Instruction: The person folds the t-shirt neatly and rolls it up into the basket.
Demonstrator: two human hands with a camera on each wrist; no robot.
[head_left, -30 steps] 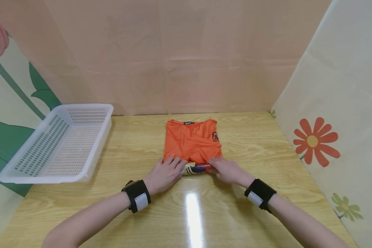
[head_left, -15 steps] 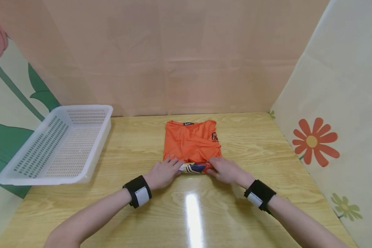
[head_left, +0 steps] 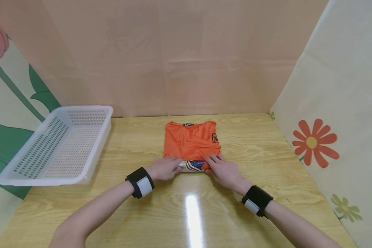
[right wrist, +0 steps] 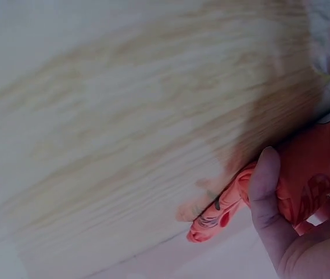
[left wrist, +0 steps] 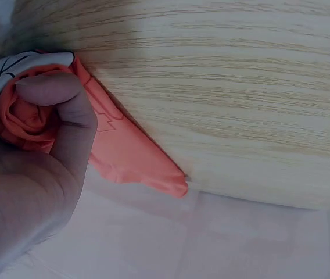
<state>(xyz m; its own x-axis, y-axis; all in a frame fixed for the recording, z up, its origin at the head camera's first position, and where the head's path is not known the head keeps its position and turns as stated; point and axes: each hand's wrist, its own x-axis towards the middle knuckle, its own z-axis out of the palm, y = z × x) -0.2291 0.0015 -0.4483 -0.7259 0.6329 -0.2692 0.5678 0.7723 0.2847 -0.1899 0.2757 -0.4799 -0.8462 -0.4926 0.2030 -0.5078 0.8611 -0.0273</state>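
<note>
An orange T-shirt (head_left: 190, 141) lies folded on the table, its neck with a dark label at the far side. Its near edge is a roll showing a white, blue and dark print. My left hand (head_left: 163, 168) holds the roll's left end; in the left wrist view a finger curls over the coiled orange cloth (left wrist: 28, 113). My right hand (head_left: 226, 172) grips the right end, with thumb and fingers around the cloth (right wrist: 307, 168) in the right wrist view. Part of the roll is hidden under both hands.
A white perforated plastic basket (head_left: 94, 160) stands on the left of the wooden table (head_left: 254, 137). A pinkish sheet (head_left: 189, 62) rises behind the table, and a flower-printed sheet (head_left: 344, 96) borders the right side.
The roll has turned over slightly away from me, its visible print shifting. Both hands have shifted slightly with it, and the flat part of the shirt looks a little shorter.
</note>
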